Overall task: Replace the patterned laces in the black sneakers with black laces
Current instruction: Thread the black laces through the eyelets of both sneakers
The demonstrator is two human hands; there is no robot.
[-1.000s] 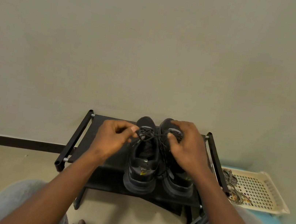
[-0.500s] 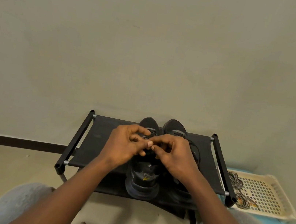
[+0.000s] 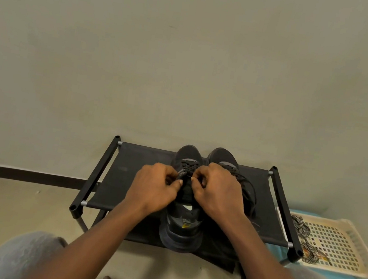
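Two black sneakers are being supported side by side on the top shelf of a black shoe rack, low in the view at about six o'clock, with their toes being pointed toward twelve o'clock at the wall. The sneaker at nine o'clock of the pair is being laced: a black lace is being pinched over its eyelets by both hands. The left hand is being held at nine o'clock of the eyelet row, thumb and fingers curled onto the lace. The right hand is being held at three o'clock of it, fingers curled likewise, and the two hands are being held close together, fingertips almost touching. The other sneaker is being partly covered by the right hand, and its loose lace loops are being draped toward three o'clock. The patterned laces are being heaped at the edge of a cream perforated tray, at four o'clock of the rack, well apart from the shoes.
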